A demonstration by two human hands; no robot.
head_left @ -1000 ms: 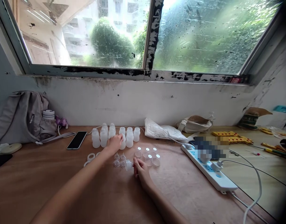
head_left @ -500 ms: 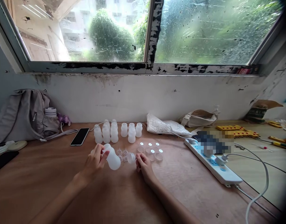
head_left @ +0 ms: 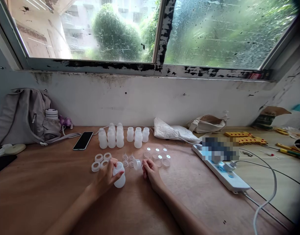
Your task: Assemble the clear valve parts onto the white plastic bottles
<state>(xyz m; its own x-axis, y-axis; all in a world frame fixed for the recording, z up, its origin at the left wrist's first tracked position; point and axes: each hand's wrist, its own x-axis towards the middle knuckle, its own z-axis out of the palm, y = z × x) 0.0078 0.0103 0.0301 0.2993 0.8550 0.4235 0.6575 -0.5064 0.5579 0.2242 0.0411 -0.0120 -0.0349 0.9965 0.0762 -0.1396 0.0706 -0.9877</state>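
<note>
My left hand [head_left: 106,176] grips a frosted white bottle [head_left: 119,180] near its top, the bottle upright low over the brown table or on it. Pinched in the fingers of my right hand [head_left: 151,171] is a small clear cap [head_left: 137,164], tilted on its side. White rings [head_left: 95,166] lie beside my left hand, one partly hidden by it. Between the hands are several small clear nipple-like parts [head_left: 125,164]. Clear round covers [head_left: 166,162] with white dots lie beyond my right hand. Frosted bottles [head_left: 111,139] stand in groups further back, some with tops and some open.
A phone [head_left: 83,141] and a grey backpack [head_left: 27,117] are at the left. Behind, by the wall, lie a white plastic pouch [head_left: 174,131] and a beige bag [head_left: 208,124]. A power strip [head_left: 222,171] with cables and yellow pieces [head_left: 248,138] are at the right.
My left hand has moved down and toward me, and the bottle has gone from tilted to upright. The white rings now show. The right hand has stayed nearly in place.
</note>
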